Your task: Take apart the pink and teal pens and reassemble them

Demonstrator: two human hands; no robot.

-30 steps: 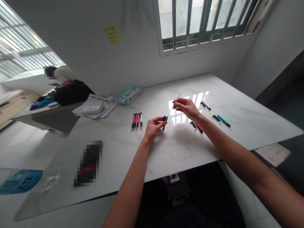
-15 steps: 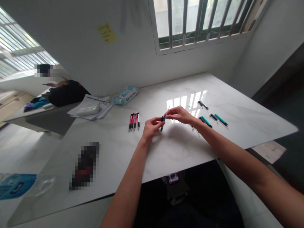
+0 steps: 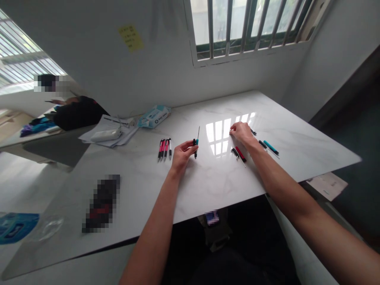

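Observation:
My left hand (image 3: 183, 155) pinches the black and teal parts of a pen (image 3: 195, 148) above the table, with a thin refill (image 3: 198, 133) standing up out of them. Further right, my right hand (image 3: 242, 132) has its fingertips pressed together at the tabletop; whatever is between them is too small to make out. Close to the right wrist lie a red pen barrel (image 3: 241, 154), a black pen part (image 3: 234, 152) and a refill. A teal barrel (image 3: 271, 147) rests beside another black part (image 3: 262, 144) and refill. Behind the right hand, a black piece (image 3: 253, 132) is partly hidden.
Several assembled pens (image 3: 164, 149) stand in a row left of my left hand. A wipes packet (image 3: 154, 116) and papers (image 3: 108, 134) lie at the back left. A blurred dark object (image 3: 101, 204) and a blue-labelled clear bottle (image 3: 19, 227) are at the left. A person (image 3: 78, 113) appears beyond.
My right hand has left the pen parts and moved right, down to the table. My left hand keeps its hold. The red barrel has come into view from behind the right arm.

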